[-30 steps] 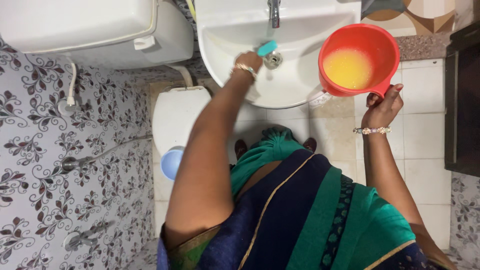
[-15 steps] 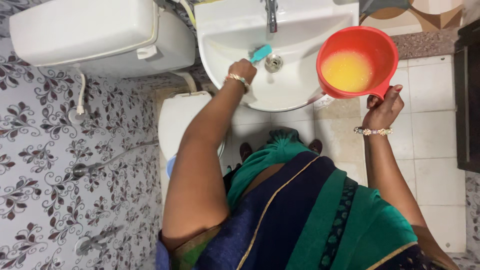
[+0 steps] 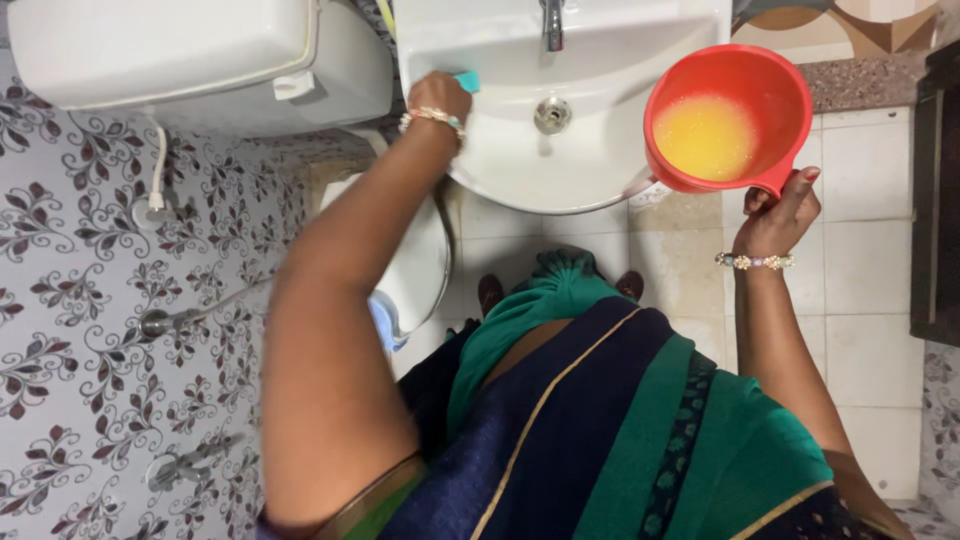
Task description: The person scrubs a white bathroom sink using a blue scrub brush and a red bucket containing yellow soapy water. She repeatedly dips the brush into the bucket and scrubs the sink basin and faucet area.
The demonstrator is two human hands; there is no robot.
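While left hand [image 3: 438,97] stays closed round small teal brush [image 3: 466,81], brush sits at left rim of one white ceramic washbasin [image 3: 600,165], shifted from drain [image 3: 552,115] where it was a second ago. Right hand [image 3: 778,215] clamps handle of one red round plastic mug [image 3: 727,120], held beside basin's right edge, yellow foamy liquid inside. One metal tap [image 3: 552,22] above drain. One white toilet cistern [image 3: 190,55] at left. Two beaded bracelets, one per wrist. Two dark shoe tips on tiled floor [image 3: 860,260].
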